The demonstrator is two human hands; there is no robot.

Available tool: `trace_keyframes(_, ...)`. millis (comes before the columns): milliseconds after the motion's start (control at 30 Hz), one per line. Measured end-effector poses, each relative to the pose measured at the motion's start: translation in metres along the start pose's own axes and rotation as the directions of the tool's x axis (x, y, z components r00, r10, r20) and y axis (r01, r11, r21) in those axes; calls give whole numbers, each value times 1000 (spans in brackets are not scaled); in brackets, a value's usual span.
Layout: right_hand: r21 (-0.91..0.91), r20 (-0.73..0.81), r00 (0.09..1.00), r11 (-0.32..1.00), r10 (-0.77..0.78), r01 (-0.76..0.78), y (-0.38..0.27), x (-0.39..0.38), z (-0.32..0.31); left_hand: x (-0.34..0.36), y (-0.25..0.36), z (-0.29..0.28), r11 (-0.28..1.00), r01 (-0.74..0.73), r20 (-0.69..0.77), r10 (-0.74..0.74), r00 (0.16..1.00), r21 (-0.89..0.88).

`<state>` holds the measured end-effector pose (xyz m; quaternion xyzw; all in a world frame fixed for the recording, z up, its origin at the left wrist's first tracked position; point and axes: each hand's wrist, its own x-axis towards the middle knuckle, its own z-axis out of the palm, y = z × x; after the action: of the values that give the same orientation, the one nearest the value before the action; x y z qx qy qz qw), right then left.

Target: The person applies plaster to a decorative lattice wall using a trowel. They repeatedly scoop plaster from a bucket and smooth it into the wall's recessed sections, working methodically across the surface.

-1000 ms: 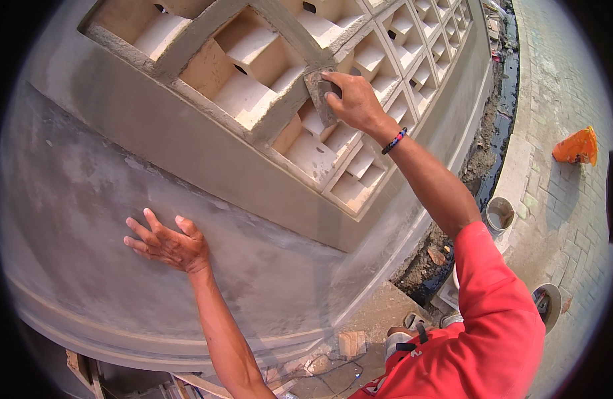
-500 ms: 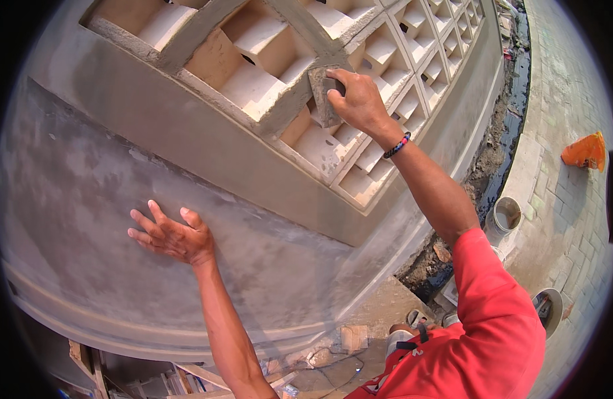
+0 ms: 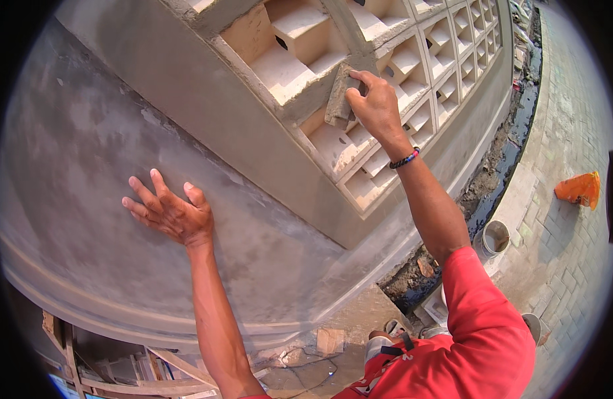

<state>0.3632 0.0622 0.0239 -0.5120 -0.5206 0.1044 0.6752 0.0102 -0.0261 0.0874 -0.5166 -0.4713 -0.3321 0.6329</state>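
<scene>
My right hand point(image 3: 378, 106) grips a small plastering float point(image 3: 339, 97), a rectangular block coated in grey mortar. The float lies against the mortared strip between openings of the pale lattice-block wall point(image 3: 290, 58). My fingers hide part of its back. Lower left, my left hand point(image 3: 175, 209) is open with its fingers spread, at the smooth grey plastered wall point(image 3: 107, 153) below the lattice; whether the palm touches it I cannot tell.
A muddy drainage ditch point(image 3: 496, 193) runs along the wall's right side, beside the paved path point(image 3: 565, 120). An orange container point(image 3: 579, 190) and a mortar-stained bucket point(image 3: 494, 237) stand there. Wooden framing point(image 3: 140, 387) shows at the lower left, near a brick-like block point(image 3: 330, 340).
The float and my right hand have moved slightly down along the mortared strip. My view has shifted, so the lattice sits further right and higher. My left hand stays spread at the wall.
</scene>
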Motion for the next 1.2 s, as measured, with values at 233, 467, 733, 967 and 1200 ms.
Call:
trace_keyframes(233,119,257,965,993,-54,24,-27,-50,9,-4,-7,-4,999,13,27,-14,1000,36)
trace_keyframes(467,40,41,998,998,-39,38,0,-11,4,0,0,-1,999,43,16,-43,999,-3)
trace_keyframes(733,92,89,987,988,-131,123,0,-37,7,-2,-6,0,999,47,-4,-47,999,-18)
trace_keyframes(967,-34,238,950,975,-203,218,-7,-43,10,-3,0,3,997,64,9,-64,998,-34)
trace_keyframes(1200,-234,315,830,809,-461,539,2,-20,-30,-5,-6,3,997,55,15,-55,998,-46)
